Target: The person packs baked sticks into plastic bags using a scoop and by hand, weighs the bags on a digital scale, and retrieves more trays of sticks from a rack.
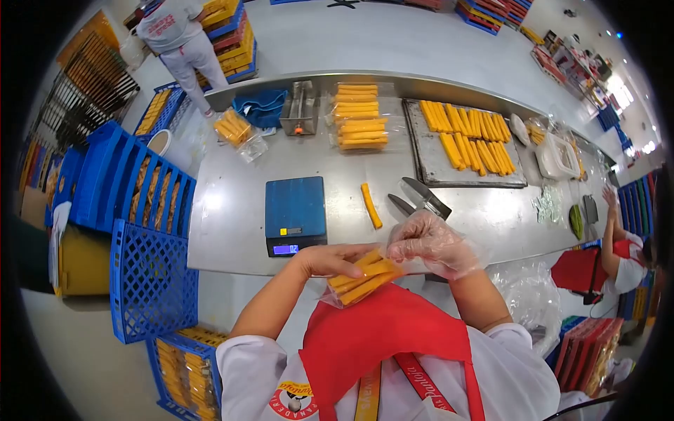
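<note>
My bare left hand (330, 261) is closed around a clear plastic bag of breadsticks (366, 279), held just above my red apron. Several golden sticks show through the film. My right hand (434, 247), in a clear plastic glove, pinches the end of the same bag; its fingertips are partly hidden. A single breadstick (371, 206) lies on the steel table (232, 217) beyond my hands. To its right rests a dark-bladed tool (426, 198), partly covered by my right hand. On the left sits a blue kitchen scale (295, 210) with a lit display.
A metal tray of breadsticks (472, 180) lies at the back right. Filled bags (361, 118) are stacked beside a metal box (300, 112) and a blue cloth (260, 109). Blue crates (151, 281) stand left of the table. Co-workers (179, 35) are at the far left and right.
</note>
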### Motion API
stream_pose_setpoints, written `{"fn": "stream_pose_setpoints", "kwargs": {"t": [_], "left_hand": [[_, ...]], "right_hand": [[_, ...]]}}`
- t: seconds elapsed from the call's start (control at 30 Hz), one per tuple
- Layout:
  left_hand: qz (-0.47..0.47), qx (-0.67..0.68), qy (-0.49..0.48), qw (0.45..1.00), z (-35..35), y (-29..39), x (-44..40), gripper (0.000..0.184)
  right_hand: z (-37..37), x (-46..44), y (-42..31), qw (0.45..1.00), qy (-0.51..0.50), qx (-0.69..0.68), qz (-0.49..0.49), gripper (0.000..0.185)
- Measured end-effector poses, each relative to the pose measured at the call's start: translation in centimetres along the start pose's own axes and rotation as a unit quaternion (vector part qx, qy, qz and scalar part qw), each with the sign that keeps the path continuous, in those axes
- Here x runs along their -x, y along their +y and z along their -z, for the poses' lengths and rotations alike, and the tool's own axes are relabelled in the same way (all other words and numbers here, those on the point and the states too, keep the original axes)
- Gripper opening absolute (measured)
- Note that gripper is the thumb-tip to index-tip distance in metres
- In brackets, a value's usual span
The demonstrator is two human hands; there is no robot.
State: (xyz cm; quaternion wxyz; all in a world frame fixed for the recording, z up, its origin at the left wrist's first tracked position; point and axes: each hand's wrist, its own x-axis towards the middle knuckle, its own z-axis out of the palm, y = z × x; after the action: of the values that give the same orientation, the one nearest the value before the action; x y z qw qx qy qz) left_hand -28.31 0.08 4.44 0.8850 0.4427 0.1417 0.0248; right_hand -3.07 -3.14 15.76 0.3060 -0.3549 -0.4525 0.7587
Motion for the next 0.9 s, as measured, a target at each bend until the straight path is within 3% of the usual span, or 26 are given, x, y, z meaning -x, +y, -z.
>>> {"fn": "stream_pose_setpoints", "kwargs": {"t": [0.13,0.2,0.23,0.3,0.33,0.37,0.4,0.43,0.5,0.57,0.63,0.73,0.8,0.87,0.9], "left_hand": [[0.001,-0.061,0.041,0.997,1.5,5.1,-1.4,0.089],[0.031,-0.256,0.115,0.959,5.2,7.6,-2.0,0.092],[0.039,-0.347,0.157,0.924,5.7,10.0,-2.3,0.092],[-0.034,-0.414,0.201,0.887,9.0,12.0,-4.1,0.088],[-0.093,-0.439,0.214,0.868,10.8,12.5,-5.2,0.087],[-0.096,-0.441,0.206,0.868,11.9,13.2,-6.4,0.087],[-0.054,-0.562,0.251,0.786,12.9,13.9,-7.5,0.085],[-0.014,-0.669,0.291,0.684,13.7,14.4,-8.5,0.083],[0.021,-0.689,0.272,0.672,14.9,14.2,-10.3,0.081],[-0.012,-0.806,0.311,0.504,15.7,12.6,-11.5,0.079],[-0.009,-0.804,0.319,0.501,15.9,11.7,-12.2,0.08],[-0.006,-0.807,0.34,0.482,15.7,11.0,-12.6,0.083],[0.071,-0.813,0.338,0.469,10.7,13.1,-11.9,0.086],[0.076,-0.779,0.367,0.502,8.3,12.9,-11.3,0.086],[0.008,-0.767,0.378,0.518,8.9,11.4,-10.5,0.084]], "right_hand": [[0.6,1.0,-1.8,0.989,0.144,0.023,0.013,0.016],[2.7,1.9,-1.7,0.944,0.319,0.039,0.072,0.022],[4.7,2.5,-0.4,0.94,0.33,0.036,0.073,0.022],[9.4,3.3,3.5,0.881,0.418,0.204,0.083,0.026],[10.0,3.7,4.4,0.877,0.427,0.204,0.083,0.026],[10.2,4.4,5.3,0.814,0.423,0.39,0.081,0.028],[10.2,5.0,6.1,0.719,0.402,0.562,0.074,0.03],[10.0,5.2,7.0,0.716,0.409,0.562,0.071,0.03],[9.2,5.0,8.3,0.637,0.36,0.682,0.004,0.034],[9.1,5.5,8.5,0.626,0.363,0.689,-0.034,0.038],[10.1,6.7,10.0,0.658,0.375,0.649,-0.074,0.038],[11.3,7.7,11.4,0.645,0.383,0.651,-0.113,0.038],[11.9,8.2,12.8,0.675,0.419,0.598,-0.106,0.041],[12.2,8.7,13.1,0.689,0.43,0.579,-0.071,0.042],[12.6,8.6,13.4,0.682,0.447,0.574,-0.075,0.042]]}}
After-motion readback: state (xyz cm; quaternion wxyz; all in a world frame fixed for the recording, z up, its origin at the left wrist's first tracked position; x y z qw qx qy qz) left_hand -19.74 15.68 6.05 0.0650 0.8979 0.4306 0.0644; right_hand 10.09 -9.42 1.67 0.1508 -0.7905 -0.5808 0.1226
